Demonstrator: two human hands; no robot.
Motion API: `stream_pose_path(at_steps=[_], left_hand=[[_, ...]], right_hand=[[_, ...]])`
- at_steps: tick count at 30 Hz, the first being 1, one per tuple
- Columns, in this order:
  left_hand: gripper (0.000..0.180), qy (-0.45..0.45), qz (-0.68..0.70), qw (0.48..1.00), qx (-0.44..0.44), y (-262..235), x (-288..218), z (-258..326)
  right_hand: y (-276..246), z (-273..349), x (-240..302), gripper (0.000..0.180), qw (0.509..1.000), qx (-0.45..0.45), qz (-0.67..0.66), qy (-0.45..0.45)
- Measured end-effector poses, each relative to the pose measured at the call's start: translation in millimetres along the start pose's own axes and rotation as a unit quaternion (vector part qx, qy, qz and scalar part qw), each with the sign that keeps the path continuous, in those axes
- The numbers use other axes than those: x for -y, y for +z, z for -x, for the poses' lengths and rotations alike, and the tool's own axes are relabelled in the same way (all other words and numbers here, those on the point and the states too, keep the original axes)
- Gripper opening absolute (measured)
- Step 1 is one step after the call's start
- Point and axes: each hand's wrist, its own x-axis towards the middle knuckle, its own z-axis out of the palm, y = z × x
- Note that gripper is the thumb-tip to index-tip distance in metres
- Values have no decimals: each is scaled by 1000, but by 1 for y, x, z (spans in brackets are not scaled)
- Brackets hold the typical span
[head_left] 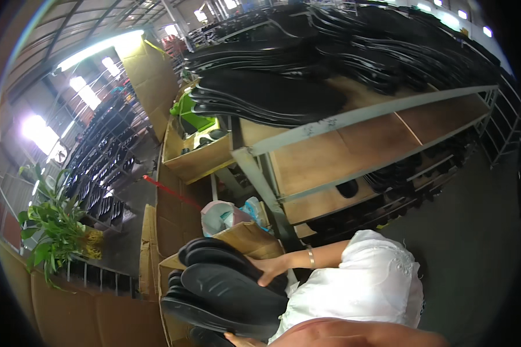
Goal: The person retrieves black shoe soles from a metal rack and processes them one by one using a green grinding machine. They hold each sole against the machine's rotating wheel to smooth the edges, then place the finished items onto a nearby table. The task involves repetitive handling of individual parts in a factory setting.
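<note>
A bunch of black shoe soles (228, 292), several layered together, sits over an open cardboard box at the lower middle. My right hand (272, 268), with a bracelet on its wrist, grips the upper side of the bunch, its thumb lying across the soles. At the bottom edge, my left hand (243, 340) holds the lower side; only part of its fingers shows, and the rest is cut off by the frame. Another dark sole (208, 335) lies beneath, inside the box.
Beyond the box stands a metal rack (353, 130) with wooden shelves, heaped with stacked black soles (266, 95). A cardboard box (200, 162) holds a green bin (194, 113). A lined pail (220, 217) and red stick (173, 192) are near. A leafy plant (52, 220) stands left.
</note>
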Motion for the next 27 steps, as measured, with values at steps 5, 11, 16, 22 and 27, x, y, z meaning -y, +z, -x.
stream_pose_path(at_steps=[5,11,16,22,27], left_hand=[[63,-11,41,993,113,30,48,18],[63,-41,64,966,248,91,59,26],[62,-45,63,938,338,161,59,24],[54,-27,30,943,332,283,74,38],[44,-60,23,947,315,424,84,56]], right_hand=[[34,97,-17,132,989,-141,-41,-6],[32,163,45,130,949,-269,139,-87],[25,215,76,117,926,-330,142,-119],[0,295,130,108,893,-434,90,-76],[-44,362,212,72,850,-523,-62,25]])
